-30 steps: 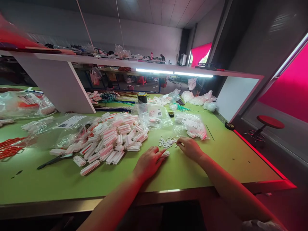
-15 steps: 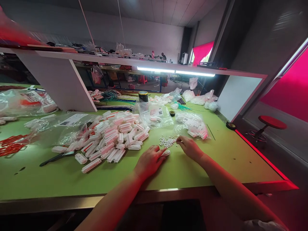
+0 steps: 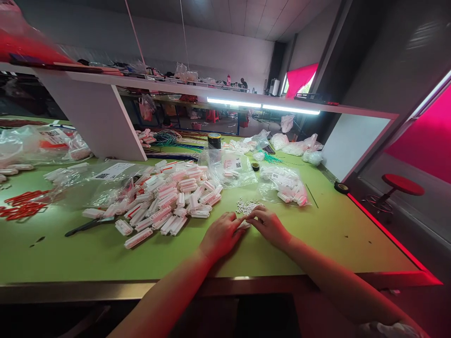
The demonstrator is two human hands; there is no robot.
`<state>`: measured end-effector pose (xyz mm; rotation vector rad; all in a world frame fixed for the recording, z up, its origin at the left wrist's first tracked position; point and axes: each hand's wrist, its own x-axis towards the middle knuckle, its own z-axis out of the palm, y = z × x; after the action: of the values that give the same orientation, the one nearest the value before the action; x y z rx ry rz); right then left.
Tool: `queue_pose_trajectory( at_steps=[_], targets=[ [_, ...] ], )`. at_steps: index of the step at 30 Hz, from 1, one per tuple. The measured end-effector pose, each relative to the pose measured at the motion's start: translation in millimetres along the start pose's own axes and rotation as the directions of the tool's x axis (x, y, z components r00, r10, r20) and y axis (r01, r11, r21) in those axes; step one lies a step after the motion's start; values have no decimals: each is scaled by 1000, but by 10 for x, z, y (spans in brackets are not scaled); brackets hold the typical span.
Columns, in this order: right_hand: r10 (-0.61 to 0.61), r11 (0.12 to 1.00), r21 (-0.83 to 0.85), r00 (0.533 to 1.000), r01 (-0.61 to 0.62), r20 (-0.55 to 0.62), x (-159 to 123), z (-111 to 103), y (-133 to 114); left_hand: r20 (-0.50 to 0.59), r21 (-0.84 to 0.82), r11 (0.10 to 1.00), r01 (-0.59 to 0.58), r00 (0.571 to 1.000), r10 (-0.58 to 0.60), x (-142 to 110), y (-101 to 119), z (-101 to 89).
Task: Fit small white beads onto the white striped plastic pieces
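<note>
My left hand (image 3: 221,233) rests on the green table, its fingers closed on a white plastic connector housing (image 3: 244,225), which my fingers partly cover. Right beside it, my right hand (image 3: 269,226) pinches with thumb and forefinger at the top of that housing. Whatever lies between those fingertips is too small and covered to make out. Just behind both hands lies a little heap of small white pieces (image 3: 248,205). To the left spreads a large pile of white plastic housings (image 3: 165,197), some with red parts.
Scissors with a dark handle (image 3: 82,229) lie left of the pile. Clear bags (image 3: 283,183) of parts, a black tape roll (image 3: 214,141) and red-orange strips (image 3: 24,204) are on the table. A shelf with a lit tube (image 3: 260,105) crosses above. A red stool (image 3: 403,184) stands at right.
My right hand has moved left from the heap of small white pieces to the housing at my left fingertips. My left hand stays on the housing. The view has shifted slightly.
</note>
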<state>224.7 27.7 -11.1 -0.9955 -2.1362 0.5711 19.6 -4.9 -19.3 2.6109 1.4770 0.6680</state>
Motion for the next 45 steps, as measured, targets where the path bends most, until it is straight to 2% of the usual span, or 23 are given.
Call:
queue_pose_trajectory(
  at_steps=[6, 11, 14, 17, 21, 25, 29, 33, 35, 38, 41, 45],
  targets=[
    [-18, 971, -237, 998, 33, 68, -30, 33, 23, 5, 14, 1000, 22, 1000, -22, 2, 11, -4],
    [-21, 860, -498, 983, 110, 181, -52, 7, -60, 0, -7, 1000, 28, 1000, -28, 6, 6, -3],
    [-55, 813, -555, 971, 179, 233, -73, -14, -108, -10, -6, 1000, 24, 1000, -24, 0, 0, 7],
    [-71, 859, -485, 976, 164, 205, -88, -50, -103, -16, 6, 1000, 13, 1000, -13, -6, -1, 10],
    [-64, 954, -293, 997, 71, 34, -46, -131, 31, 4, 44, 999, -5, 1000, 5, -7, 7, -11],
    [4, 965, -262, 997, -22, -72, 27, -255, 219, 44, 88, 995, -45, 998, 42, -3, 34, -58],
    [100, 937, -331, 994, -112, -55, 49, -342, 292, 65, 180, 980, -79, 996, 68, -5, 93, -81],
    [195, 875, -453, 981, -171, 7, 52, -319, 246, 103, 260, 956, -135, 988, 112, -12, 134, -52],
    [246, 845, -501, 968, -186, 56, 60, -288, 234, 118, 268, 951, -153, 985, 125, -14, 134, -37],
    [267, 838, -516, 958, -178, 103, 66, -255, 262, 81, 242, 962, -128, 990, 111, -18, 117, -29],
    [184, 909, -392, 980, -141, 75, 52, -237, 293, 33, 200, 976, -81, 997, 76, -17, 94, -18],
    [74, 995, -73, 997, -74, -3, 25, -190, 232, -13, 188, 981, -45, 999, 48, -9, 71, 28]
  ],
)
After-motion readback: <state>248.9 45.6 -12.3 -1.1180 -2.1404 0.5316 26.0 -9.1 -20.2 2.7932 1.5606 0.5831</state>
